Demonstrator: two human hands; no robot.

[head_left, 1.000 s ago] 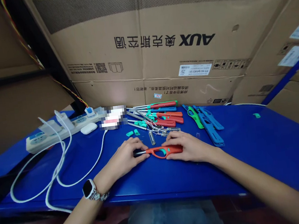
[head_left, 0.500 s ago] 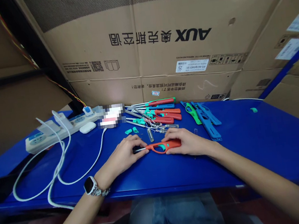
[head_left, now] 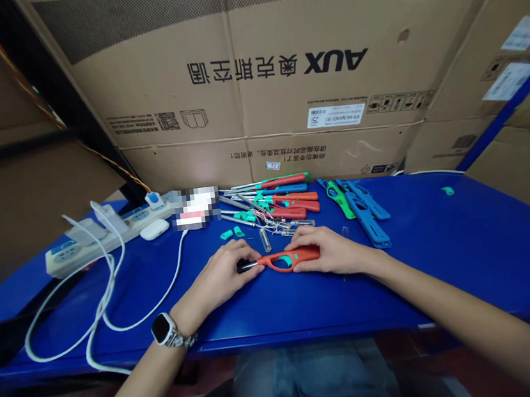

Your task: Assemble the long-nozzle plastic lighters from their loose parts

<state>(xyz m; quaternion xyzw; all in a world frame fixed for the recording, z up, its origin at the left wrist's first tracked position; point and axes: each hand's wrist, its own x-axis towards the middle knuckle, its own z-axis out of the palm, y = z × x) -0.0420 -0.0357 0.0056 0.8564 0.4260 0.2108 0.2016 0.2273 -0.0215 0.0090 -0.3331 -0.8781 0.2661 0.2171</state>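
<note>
An orange long-nosed lighter (head_left: 286, 259) with a teal trigger lies flat on the blue table (head_left: 446, 253), held at both ends. My left hand (head_left: 226, 273) is closed round its dark front end, a watch on that wrist. My right hand (head_left: 332, 249) grips the orange handle end. Just behind the hands lie a small clear tube (head_left: 265, 240) and some thin wires.
A pile of red, blue and teal lighters (head_left: 285, 201) and blue and green shell halves (head_left: 357, 206) lies further back. Left are a power strip (head_left: 100, 235) with white cables (head_left: 107, 295), a white earbud case (head_left: 154, 229) and small teal caps (head_left: 230, 233). Cardboard boxes (head_left: 279, 74) wall the back.
The hands keep the same hold on the orange lighter. The view has shifted slightly, so everything sits a little higher and more to the left in the picture.
</note>
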